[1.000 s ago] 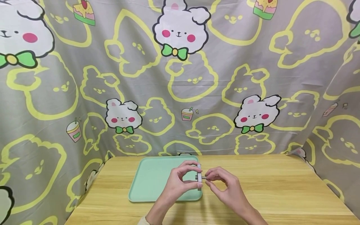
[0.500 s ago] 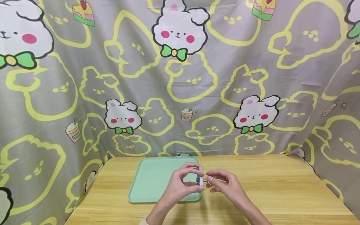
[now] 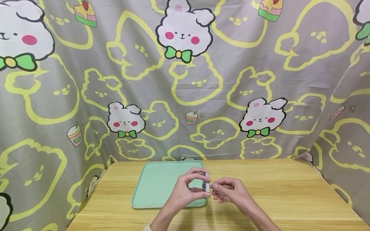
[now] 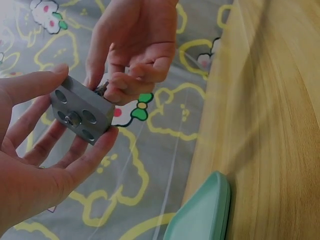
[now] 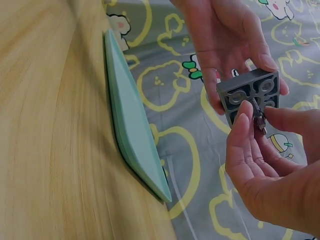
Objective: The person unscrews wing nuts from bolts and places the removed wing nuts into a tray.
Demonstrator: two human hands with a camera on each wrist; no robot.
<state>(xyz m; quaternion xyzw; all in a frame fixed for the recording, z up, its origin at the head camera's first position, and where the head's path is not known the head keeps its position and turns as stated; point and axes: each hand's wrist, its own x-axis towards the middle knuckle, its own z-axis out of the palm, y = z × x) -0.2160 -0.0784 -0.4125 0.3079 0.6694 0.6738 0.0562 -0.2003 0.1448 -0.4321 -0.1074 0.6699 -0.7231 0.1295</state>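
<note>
nearest, the left hand [image 3: 181,192] grips a matte grey rectangular block [image 4: 80,102] by opposite edges, thumb and fingers spread fairly wide around it. the right hand [image 3: 233,191] has its fingers curled in narrow, the tips pinching the end of a slim silver metal bolt [image 5: 256,107] that sticks out of the block's ribbed side. block and bolt are held up between the two hands, above the tabletop.

as for progress, the bolt is already through the block: its round head [image 4: 73,118] shows on the flat face, among several round holes. some small metal part seems to sit near the bolt's tip, but the fingers hide too much to say what it is. a good length of shank stands clear of the block, so i judge the work on it to be unfinished; how tight anything is, i cannot tell.

beyond lies a pale mint-green rounded tray [image 3: 153,186] on the light wood-grain tabletop [image 3: 295,192], and behind that hangs a grey cartoon-print cloth [image 3: 199,91].
</note>
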